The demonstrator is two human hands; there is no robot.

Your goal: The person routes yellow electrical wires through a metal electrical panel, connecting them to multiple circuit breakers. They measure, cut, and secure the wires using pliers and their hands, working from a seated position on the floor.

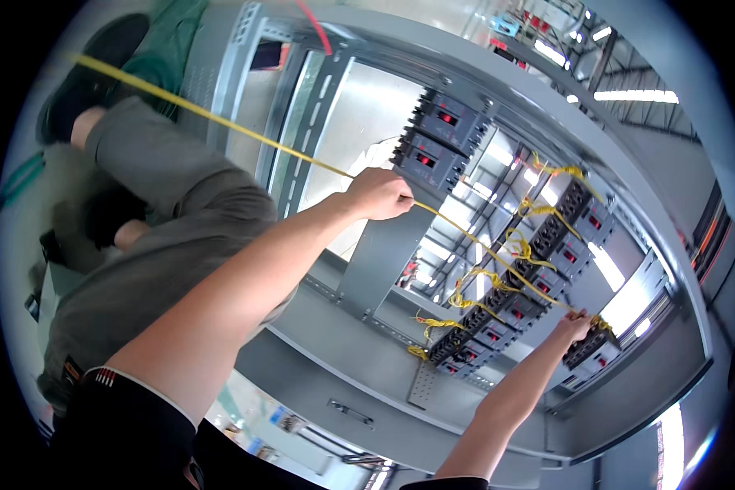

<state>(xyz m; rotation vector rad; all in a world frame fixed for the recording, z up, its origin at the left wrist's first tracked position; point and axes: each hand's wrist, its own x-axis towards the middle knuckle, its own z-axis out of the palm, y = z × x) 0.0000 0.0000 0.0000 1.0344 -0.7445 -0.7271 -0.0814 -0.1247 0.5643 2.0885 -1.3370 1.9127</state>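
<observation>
While L hand (pixel 381 194) is fisted round the yellow wire (pixel 220 121) & R hand (pixel 576 326) pinches it nr the end breaker (pixel 594 357), it runs taut across the grey cabinet (pixel 433 418); loose yellow bundles (pixel 576 172) clutter breaker row (pixel 518 309) behind.

Left grip (pixel 381 194) closed round yellow cable (pixel 253 135); right grip (pixel 578 326) pinching it beside black breaker (pixel 594 354) in grey cabinet (pixel 449 429).

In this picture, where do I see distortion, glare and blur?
Head view: fisheye distortion bends the cabinet frame into an arc; head view, upper right: a ceiling lamp glares white; head view, upper left: the yellow wire looks soft toward its left end.
</observation>
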